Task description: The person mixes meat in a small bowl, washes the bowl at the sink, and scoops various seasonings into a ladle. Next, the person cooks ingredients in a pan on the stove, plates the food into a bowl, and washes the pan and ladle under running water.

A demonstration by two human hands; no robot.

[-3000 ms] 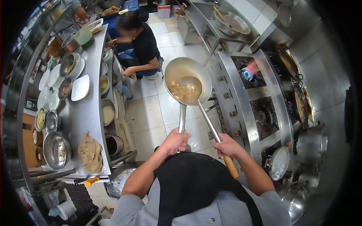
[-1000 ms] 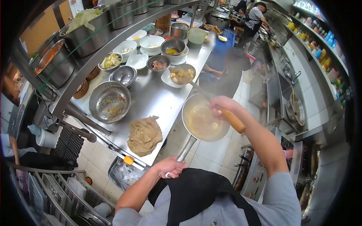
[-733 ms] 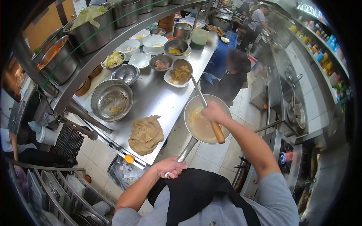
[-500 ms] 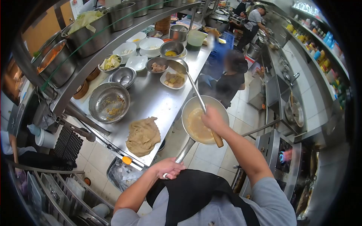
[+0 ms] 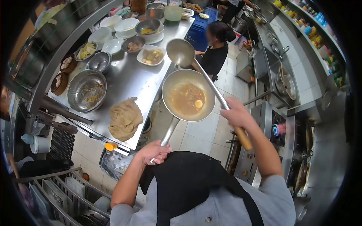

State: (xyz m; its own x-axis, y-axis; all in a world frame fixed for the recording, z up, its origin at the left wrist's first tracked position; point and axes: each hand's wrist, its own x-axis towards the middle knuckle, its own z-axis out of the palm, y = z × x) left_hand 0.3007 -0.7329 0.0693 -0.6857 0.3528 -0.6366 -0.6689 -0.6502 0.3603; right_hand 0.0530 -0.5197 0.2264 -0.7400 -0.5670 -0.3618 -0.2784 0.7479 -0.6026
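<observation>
My left hand (image 5: 154, 152) is closed around the metal handle of a pan (image 5: 176, 78), which is held level in the air beside the counter. Brown broth (image 5: 183, 98) lies in the pan, with reddish bits and a halved-egg-like piece (image 5: 198, 103) in it. My right hand (image 5: 238, 112) grips a long ladle by its shaft, above the wooden handle end. The ladle's wide bowl (image 5: 180, 52) hangs just beyond the pan's far rim. Left of it on the counter sits a white square bowl (image 5: 151, 63) of chunky food.
On the steel counter (image 5: 124, 84) lie a crumpled tan cloth (image 5: 125, 119), a large perforated metal bowl (image 5: 85, 90) and several dishes. A person in black (image 5: 215, 56) stands close beyond the pan. A lit burner (image 5: 278, 129) is at right. A dish rack (image 5: 68, 203) stands lower left.
The ladle bowl has come away from the white square bowl, toward the pan's far rim. An egg-like piece and reddish bits now show in the broth. My right hand has moved rightward.
</observation>
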